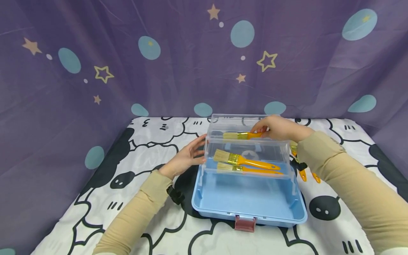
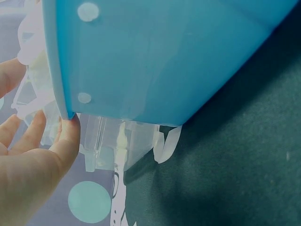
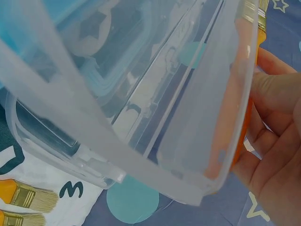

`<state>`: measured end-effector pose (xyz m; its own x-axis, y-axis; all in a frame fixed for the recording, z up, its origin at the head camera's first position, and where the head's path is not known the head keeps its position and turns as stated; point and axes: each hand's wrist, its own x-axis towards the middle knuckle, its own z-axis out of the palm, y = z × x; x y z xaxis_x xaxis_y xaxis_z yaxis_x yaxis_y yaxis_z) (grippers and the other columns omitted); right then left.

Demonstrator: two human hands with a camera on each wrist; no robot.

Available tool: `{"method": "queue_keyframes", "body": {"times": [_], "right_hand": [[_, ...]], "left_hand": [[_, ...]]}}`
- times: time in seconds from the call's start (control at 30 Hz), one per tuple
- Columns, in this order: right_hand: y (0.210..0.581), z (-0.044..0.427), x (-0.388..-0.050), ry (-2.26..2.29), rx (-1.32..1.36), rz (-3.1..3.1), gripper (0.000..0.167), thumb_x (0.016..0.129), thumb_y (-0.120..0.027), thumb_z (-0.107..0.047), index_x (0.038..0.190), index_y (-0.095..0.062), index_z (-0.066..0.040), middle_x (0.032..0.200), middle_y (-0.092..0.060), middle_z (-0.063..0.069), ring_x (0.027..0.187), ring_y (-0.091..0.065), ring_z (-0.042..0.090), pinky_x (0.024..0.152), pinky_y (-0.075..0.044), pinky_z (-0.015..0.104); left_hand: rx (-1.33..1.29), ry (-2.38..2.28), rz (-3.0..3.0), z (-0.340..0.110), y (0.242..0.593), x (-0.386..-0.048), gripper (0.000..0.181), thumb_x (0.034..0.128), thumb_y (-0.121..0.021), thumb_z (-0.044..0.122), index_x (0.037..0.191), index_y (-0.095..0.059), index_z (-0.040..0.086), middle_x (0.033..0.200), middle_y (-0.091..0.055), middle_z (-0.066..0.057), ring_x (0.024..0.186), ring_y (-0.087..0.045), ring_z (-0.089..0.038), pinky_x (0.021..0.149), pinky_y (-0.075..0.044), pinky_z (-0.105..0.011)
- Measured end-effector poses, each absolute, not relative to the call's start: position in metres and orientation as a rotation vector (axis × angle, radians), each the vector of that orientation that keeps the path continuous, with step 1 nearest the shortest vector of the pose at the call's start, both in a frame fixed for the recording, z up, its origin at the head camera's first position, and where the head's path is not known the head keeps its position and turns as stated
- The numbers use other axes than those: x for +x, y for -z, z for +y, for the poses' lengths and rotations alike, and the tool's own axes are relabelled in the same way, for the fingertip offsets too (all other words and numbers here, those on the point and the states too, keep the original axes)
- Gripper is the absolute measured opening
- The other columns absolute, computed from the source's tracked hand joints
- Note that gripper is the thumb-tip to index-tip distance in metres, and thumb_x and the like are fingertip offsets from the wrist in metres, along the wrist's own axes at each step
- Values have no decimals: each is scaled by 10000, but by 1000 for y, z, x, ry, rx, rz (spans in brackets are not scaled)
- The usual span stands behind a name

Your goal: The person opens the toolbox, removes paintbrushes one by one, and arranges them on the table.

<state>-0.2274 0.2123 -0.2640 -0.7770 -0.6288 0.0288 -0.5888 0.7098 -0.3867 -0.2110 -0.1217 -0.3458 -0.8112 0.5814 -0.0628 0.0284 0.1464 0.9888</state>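
Observation:
A light blue box [image 1: 245, 202] has clear trays raised above its base. Two paintbrushes with orange handles lie in the front clear tray: an upper paintbrush [image 1: 234, 158] and a lower paintbrush [image 1: 234, 168]. My right hand [image 1: 280, 128] pinches another orange-handled paintbrush [image 1: 243, 135] by its handle at the rear tray, bristles pointing left. In the right wrist view that brush [image 3: 262, 35] runs along the clear plastic wall. At the box's left side, my left hand [image 1: 188, 157] has its fingers extended; in the left wrist view the thumb [image 2: 69, 134] touches the blue rim.
Right of the box, partly behind my right sleeve, more orange-handled brushes [image 1: 302, 175] lie on the white and black patterned cloth [image 1: 127, 219]. A reddish latch [image 1: 245, 224] hangs at the box's front. A purple curtain [image 1: 178, 81] rises behind.

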Motion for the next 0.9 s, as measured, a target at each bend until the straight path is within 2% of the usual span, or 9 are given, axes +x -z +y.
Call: {"method": "queue_keyframes", "body": {"times": [0.63, 0.9], "right_hand": [[255, 218, -223, 580, -1039, 2839, 330, 853, -628, 68, 1132, -700, -94, 998, -682, 89, 906, -634, 242, 780, -564, 387], [250, 219, -217, 576, -1058, 2869, 316, 843, -644, 65, 1121, -697, -74, 991, -683, 113, 894, -642, 271, 752, -573, 384]], "left_hand": [[576, -1712, 2002, -121, 347, -210, 854, 881, -592, -77, 1539, -128, 209, 1561, -199, -107, 1339, -348, -379, 1013, -435, -436], [572, -1699, 2011, -121, 344, -210, 856, 884, -601, -57, 1540, -122, 212, 1568, -186, -99, 1349, -330, -373, 1056, -386, -487]]}}
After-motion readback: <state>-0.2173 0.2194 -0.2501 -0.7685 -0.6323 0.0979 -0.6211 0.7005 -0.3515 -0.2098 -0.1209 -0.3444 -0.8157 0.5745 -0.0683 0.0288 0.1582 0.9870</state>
